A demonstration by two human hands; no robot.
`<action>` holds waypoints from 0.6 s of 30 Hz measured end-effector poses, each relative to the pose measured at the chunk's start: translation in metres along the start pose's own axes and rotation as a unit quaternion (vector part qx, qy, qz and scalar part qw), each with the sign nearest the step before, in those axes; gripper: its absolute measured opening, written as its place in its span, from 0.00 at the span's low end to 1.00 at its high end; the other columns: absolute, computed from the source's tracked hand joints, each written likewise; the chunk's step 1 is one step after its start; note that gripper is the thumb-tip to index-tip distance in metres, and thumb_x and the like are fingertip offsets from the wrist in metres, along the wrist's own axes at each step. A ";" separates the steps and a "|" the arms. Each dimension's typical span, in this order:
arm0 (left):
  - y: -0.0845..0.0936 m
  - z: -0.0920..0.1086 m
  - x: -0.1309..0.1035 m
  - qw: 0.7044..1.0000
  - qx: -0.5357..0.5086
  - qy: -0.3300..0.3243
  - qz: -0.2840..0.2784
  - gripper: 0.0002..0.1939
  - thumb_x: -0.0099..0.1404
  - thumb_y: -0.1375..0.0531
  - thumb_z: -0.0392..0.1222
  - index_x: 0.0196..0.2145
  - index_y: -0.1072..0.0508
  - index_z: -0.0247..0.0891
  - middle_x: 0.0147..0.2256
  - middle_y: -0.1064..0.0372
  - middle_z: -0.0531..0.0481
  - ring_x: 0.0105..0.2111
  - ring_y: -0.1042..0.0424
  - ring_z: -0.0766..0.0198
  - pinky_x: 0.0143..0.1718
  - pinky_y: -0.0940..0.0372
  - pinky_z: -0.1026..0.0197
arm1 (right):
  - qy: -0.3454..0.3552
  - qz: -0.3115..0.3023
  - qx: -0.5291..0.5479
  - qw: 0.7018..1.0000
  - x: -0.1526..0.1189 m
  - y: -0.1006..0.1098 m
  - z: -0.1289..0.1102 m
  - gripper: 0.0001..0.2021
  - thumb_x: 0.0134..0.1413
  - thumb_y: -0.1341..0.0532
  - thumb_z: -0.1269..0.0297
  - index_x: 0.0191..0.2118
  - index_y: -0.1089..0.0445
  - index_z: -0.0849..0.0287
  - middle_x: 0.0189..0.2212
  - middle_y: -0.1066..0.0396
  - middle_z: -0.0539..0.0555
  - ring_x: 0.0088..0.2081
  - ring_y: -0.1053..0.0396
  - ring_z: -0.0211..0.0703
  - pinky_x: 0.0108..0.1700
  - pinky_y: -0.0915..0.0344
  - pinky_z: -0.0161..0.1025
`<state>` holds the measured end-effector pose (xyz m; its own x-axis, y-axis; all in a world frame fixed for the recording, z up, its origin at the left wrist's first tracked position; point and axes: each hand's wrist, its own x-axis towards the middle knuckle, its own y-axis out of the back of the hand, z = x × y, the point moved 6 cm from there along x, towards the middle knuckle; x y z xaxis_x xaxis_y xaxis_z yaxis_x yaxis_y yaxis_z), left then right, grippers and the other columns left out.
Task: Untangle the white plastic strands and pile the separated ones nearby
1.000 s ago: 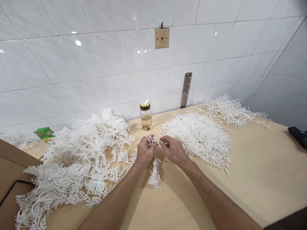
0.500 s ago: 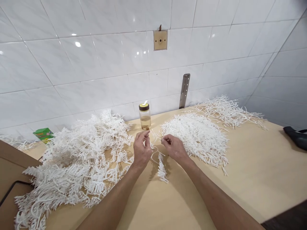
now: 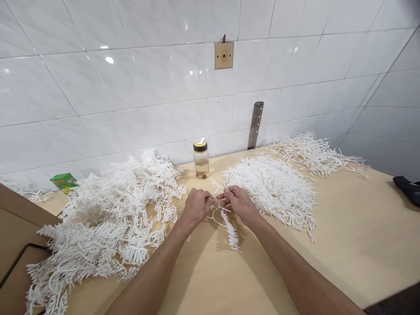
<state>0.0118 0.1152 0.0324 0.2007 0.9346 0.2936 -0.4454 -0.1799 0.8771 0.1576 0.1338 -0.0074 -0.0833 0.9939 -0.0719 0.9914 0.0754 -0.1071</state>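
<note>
My left hand [image 3: 198, 205] is closed, its fingertips pinching a thin white strand near the middle of the table. Just to its right, my right hand [image 3: 236, 202] is closed on the same fringed white strand [image 3: 232, 234], whose bushy end hangs down below the hands. A thin bare loop of it curves between them. Left of my hands lies a large heap of fringed white strands [image 3: 108, 214]. Beside my right hand is a dense pile of short white pieces [image 3: 272, 188].
Behind my hands a jar [image 3: 201, 164] with liquid stands on the wooden table [image 3: 354, 218]. Thin white strands [image 3: 315, 153] lie at the back right. A green box [image 3: 64, 181], a metal strip [image 3: 255, 125] and a black object [image 3: 407, 190] are also in view.
My left hand has turned palm down and lowered, its fingertips closing on the strand. The hanging fringed end has swung slightly right. The whole view has shifted a little.
</note>
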 end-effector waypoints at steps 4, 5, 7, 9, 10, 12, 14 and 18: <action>0.019 -0.005 0.003 0.996 -0.016 0.065 0.062 0.14 0.63 0.43 0.44 0.21 0.28 0.38 0.21 0.32 0.49 0.28 0.33 0.59 0.31 0.45 0.59 | 0.045 0.005 -0.012 0.999 0.001 0.001 -0.005 0.16 0.56 0.39 0.49 0.39 0.35 0.57 0.41 0.25 0.59 0.33 0.28 0.42 0.25 0.30 0.36; 0.024 -0.007 0.004 0.992 -0.052 0.086 0.071 0.15 0.62 0.43 0.45 0.21 0.29 0.38 0.20 0.33 0.50 0.26 0.35 0.62 0.30 0.46 0.60 | 0.057 0.005 -0.029 0.998 0.000 0.002 -0.007 0.18 0.55 0.38 0.47 0.40 0.34 0.57 0.42 0.25 0.60 0.35 0.28 0.44 0.26 0.30 0.36; 0.029 -0.013 0.005 0.975 -0.159 0.132 0.078 0.14 0.62 0.43 0.46 0.21 0.30 0.38 0.19 0.35 0.53 0.22 0.38 0.65 0.27 0.47 0.62 | 0.079 -0.015 -0.060 0.995 -0.003 0.000 -0.012 0.21 0.54 0.39 0.43 0.40 0.32 0.58 0.41 0.25 0.59 0.38 0.28 0.46 0.30 0.30 0.37; 0.030 -0.019 0.005 0.939 -0.291 0.172 0.070 0.13 0.59 0.41 0.47 0.21 0.31 0.38 0.18 0.37 0.54 0.20 0.39 0.67 0.26 0.47 0.63 | 0.099 -0.061 -0.081 0.990 -0.008 -0.005 -0.017 0.22 0.54 0.39 0.42 0.41 0.30 0.59 0.39 0.25 0.58 0.39 0.28 0.46 0.33 0.30 0.38; 0.030 -0.021 0.005 0.912 -0.359 0.187 0.064 0.12 0.58 0.39 0.47 0.22 0.31 0.37 0.18 0.37 0.55 0.20 0.39 0.67 0.25 0.47 0.64 | 0.108 -0.087 -0.090 0.986 -0.010 -0.008 -0.018 0.22 0.53 0.38 0.43 0.41 0.30 0.59 0.38 0.25 0.57 0.38 0.28 0.46 0.34 0.30 0.38; 0.029 -0.023 0.005 0.852 -0.479 0.207 0.053 0.12 0.53 0.36 0.47 0.23 0.30 0.36 0.20 0.34 0.54 0.21 0.37 0.68 0.25 0.44 0.64 | 0.109 -0.131 -0.115 0.979 -0.015 -0.013 -0.018 0.21 0.52 0.37 0.44 0.39 0.29 0.59 0.34 0.25 0.55 0.35 0.27 0.45 0.33 0.31 0.38; 0.031 -0.024 0.005 0.798 -0.559 0.219 0.049 0.13 0.48 0.32 0.46 0.24 0.29 0.35 0.21 0.33 0.53 0.21 0.36 0.68 0.25 0.42 0.65 | 0.098 -0.152 -0.139 0.974 -0.016 -0.016 -0.014 0.20 0.52 0.36 0.45 0.35 0.30 0.59 0.28 0.26 0.53 0.30 0.28 0.43 0.30 0.33 0.36; 0.038 -0.031 0.007 0.748 -0.618 0.239 0.052 0.14 0.43 0.28 0.42 0.22 0.28 0.34 0.20 0.32 0.53 0.20 0.37 0.70 0.21 0.44 0.67 | 0.070 -0.101 -0.118 0.985 -0.008 -0.007 -0.008 0.20 0.52 0.37 0.44 0.32 0.32 0.60 0.22 0.29 0.51 0.23 0.32 0.39 0.23 0.38 0.34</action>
<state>-0.0310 0.1240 0.0560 -0.0944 0.9913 -0.0915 -0.9620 -0.1145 -0.2479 0.1520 0.1261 0.0023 -0.2829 0.9568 0.0675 0.9534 0.2728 0.1288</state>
